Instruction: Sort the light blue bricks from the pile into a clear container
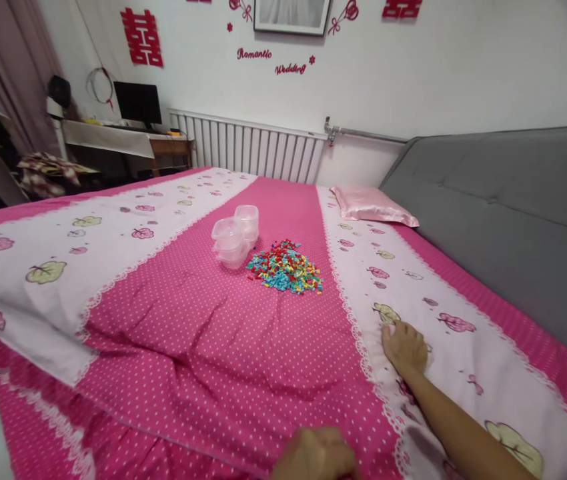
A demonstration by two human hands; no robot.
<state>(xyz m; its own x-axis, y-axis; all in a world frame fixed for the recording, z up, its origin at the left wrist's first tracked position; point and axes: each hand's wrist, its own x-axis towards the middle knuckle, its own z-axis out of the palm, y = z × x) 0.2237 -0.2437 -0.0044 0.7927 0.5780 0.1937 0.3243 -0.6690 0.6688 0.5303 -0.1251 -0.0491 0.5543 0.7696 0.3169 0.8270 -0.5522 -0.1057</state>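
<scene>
My right hand (406, 348) rests on the pale printed stripe of the bedspread (268, 353), its fingers curled down and closed against the cloth. At the bottom edge of the view my left hand (316, 455) is a blurred, closed fist low over the pink dotted part. Whether either fist grips cloth is hidden. Farther off, a heap of small red, blue and yellow pieces (287, 268) lies loose on the bedspread, apart from both hands. Just left of the heap stand several clear plastic containers (233, 241), stacked and close together.
A shiny pink pillow (374, 205) lies near the grey padded headboard (508, 193) on the right. Behind the bed is a white radiator (253, 143). At the back left stands a desk (108, 139) with a black monitor (138, 103). Folds run across the bedspread's front.
</scene>
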